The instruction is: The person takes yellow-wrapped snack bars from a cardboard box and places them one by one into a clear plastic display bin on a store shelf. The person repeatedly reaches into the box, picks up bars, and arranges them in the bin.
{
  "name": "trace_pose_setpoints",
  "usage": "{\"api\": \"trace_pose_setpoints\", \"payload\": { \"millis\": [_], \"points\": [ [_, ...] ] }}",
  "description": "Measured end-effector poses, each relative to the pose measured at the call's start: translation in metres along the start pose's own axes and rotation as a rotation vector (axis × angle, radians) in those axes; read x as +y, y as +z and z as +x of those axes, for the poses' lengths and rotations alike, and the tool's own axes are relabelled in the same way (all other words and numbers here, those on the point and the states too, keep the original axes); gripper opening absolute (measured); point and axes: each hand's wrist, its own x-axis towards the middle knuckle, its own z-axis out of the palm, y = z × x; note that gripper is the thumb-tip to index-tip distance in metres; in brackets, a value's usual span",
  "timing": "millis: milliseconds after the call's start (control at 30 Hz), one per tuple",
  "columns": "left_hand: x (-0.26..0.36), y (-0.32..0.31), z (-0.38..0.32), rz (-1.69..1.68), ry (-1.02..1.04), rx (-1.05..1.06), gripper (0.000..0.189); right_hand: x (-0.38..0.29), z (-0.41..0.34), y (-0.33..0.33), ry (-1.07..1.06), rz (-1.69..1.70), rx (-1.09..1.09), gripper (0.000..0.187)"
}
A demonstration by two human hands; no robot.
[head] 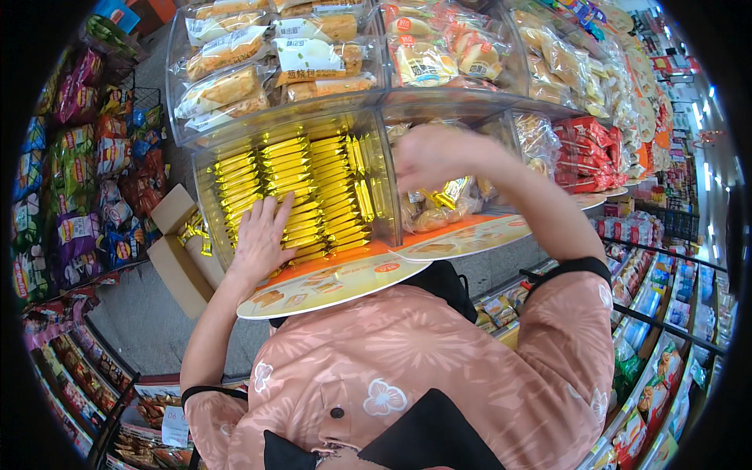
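Observation:
My left hand rests on rows of gold-wrapped snack packets, its fingers apart and nothing in its grip. The packets stand in tight rows inside a clear plastic bin, with a few lying against its right wall. Blurred by motion, my right hand is over the neighbouring bin with its fingers curled; whether it holds anything cannot be told. Below that hand, a loose gold packet lies on bagged bread.
Behind are bins of wrapped bread rolls and bagged buns. Red packets fill a bin at right. An opened cardboard box with gold packets is at left on the floor. Rounded printed signs jut from the bins' front. Chip bags hang far left.

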Motion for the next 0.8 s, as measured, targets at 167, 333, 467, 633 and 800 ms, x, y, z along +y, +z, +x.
{"api": "trace_pose_setpoints", "payload": {
  "millis": [167, 333, 467, 633, 800],
  "points": [
    [0.002, -0.001, 0.001, -0.014, 0.02, 0.022, 0.103, 0.091, -0.059, 0.035, 0.55, 0.253, -0.012, 0.045],
    [0.004, -0.006, -0.003, 0.002, 0.014, 0.02, 0.106, 0.124, -0.051, 0.102, 0.773, 0.264, -0.002, 0.07],
    [0.003, -0.006, -0.001, 0.014, 0.008, 0.004, 0.105, 0.109, -0.056, 0.092, 0.816, 0.384, -0.026, 0.072],
    [0.003, -0.007, -0.002, 0.012, 0.018, 0.001, 0.103, 0.116, -0.052, 0.101, 0.784, 0.728, 0.097, 0.059],
    [0.001, -0.005, -0.008, -0.012, 0.019, 0.07, 0.105, 0.106, -0.041, 0.075, 0.596, 0.864, 0.336, 0.051]
  ]
}}
